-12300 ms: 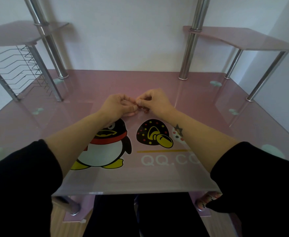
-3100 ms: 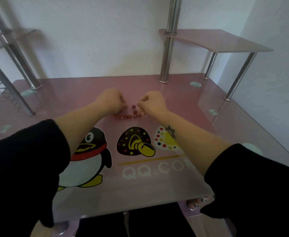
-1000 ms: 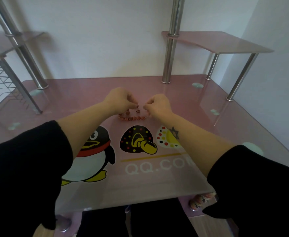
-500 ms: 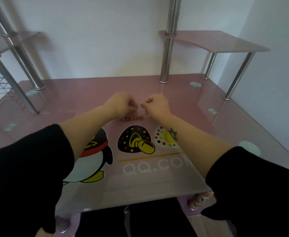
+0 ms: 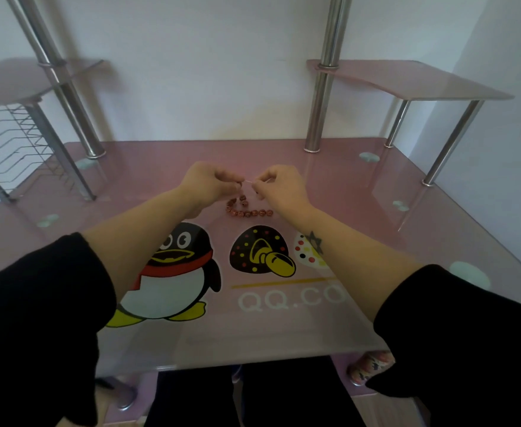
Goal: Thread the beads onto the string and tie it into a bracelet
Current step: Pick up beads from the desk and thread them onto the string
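Note:
A thin pale string point(image 5: 248, 181) runs between my two hands above the pink glass table point(image 5: 345, 192). My left hand point(image 5: 211, 183) pinches a small dark red bead point(image 5: 241, 182) at its fingertips, right at the string's end. My right hand point(image 5: 279, 186) pinches the string a little to the right. Below the hands, several red beads point(image 5: 250, 213) lie in a row on the table, strung together, with two or three more point(image 5: 242, 198) just above the row's left end.
Chrome posts point(image 5: 322, 87) rise from the table's back and carry small pink glass shelves point(image 5: 407, 81). A wire rack point(image 5: 16, 140) stands at the far left. Cartoon prints, a penguin point(image 5: 173, 272) and a mushroom point(image 5: 262, 251), cover the near tabletop.
The hands have lifted slightly off the table and drawn a short stretch of string taut between them. The row of beads now lies fully in view below them.

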`<state>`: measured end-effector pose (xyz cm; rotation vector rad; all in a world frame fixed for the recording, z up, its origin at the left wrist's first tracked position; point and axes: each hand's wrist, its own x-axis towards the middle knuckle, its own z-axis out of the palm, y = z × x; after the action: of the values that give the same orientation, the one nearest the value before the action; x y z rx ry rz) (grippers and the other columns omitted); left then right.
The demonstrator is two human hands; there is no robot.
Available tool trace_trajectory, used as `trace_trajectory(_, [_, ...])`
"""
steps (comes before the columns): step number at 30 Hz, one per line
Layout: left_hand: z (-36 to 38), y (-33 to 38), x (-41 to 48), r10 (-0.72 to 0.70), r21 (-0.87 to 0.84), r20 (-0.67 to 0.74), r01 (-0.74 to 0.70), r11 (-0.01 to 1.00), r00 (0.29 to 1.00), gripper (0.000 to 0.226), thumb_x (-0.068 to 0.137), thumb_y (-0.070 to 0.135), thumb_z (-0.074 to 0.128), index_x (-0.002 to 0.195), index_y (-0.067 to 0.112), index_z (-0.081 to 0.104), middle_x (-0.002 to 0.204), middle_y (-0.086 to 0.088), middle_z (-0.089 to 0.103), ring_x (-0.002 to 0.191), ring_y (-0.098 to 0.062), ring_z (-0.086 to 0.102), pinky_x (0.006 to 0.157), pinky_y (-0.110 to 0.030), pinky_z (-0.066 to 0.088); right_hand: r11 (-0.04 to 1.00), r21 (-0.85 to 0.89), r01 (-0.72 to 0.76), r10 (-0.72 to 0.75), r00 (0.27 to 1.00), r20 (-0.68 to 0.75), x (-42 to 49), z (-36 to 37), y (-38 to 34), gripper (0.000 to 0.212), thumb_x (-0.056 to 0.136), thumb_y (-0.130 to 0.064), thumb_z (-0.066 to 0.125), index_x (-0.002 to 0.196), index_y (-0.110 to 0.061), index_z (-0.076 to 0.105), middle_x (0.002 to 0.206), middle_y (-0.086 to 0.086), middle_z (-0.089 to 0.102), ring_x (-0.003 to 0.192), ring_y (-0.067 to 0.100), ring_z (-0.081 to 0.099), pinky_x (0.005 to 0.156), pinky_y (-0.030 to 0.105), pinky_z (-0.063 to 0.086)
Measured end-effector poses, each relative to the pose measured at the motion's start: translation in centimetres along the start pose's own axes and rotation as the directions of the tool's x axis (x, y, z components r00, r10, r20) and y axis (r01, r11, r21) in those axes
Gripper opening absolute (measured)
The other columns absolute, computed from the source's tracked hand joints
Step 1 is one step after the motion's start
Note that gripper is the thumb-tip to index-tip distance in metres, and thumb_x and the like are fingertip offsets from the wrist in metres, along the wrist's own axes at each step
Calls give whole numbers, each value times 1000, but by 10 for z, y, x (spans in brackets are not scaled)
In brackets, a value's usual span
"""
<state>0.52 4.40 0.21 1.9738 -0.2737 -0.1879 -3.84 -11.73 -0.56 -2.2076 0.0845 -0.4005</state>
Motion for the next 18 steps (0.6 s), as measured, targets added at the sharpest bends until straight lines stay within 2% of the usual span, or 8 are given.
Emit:
trace_trajectory(4, [-2,0,-3,6,-51,8,-6,999,1000,17,82,4,72,97,12,72,88,-5,75,78,-10,73,75,-21,58,1000,2,28,-28,1000,13,0,4,-2,8,83,-18,66,75,-20,68,65,-9,64,67,9,64,57,21,47])
trace_trajectory(9, [-1,-3,-4,59,-37,11,-59,998,998,16,89,11,67,104,10,68,89,-14,72,77,-21,71,73,-27,60,990,130,50,-54,998,27,0,7,-4,9,86,-14,64,78,-15,67,75,2,71,72,15,66,68,32,56])
trace_trajectory(12, [1,-4,-4,63,-68,-20,-64,996,998,13,87,12,69,98,6,67,86,-13,72,75,-20,73,70,-28,60,981,183,61,-69,997,39,0,9,-6,6,87,-14,64,81,-13,66,80,6,71,72,19,67,69,35,57])
trace_trajectory(15, [1,-2,-5,74,-88,-30,-76,993,997,6,84,10,71,89,12,68,85,-11,74,74,-18,74,67,-23,59,978,202,51,-59,998,36,2,10,-7,5,87,-14,64,83,-12,65,83,7,72,74,21,68,69,34,58])
trace_trajectory(18, [-1,-2,-5,115,-26,-13,-115,993,993,12,82,9,74,87,19,69,85,-8,75,74,-15,74,67,-22,59,977,207,43,-52,998,42,3,10,-8,7,87,-12,63,81,-14,65,82,7,72,73,20,69,67,31,57])
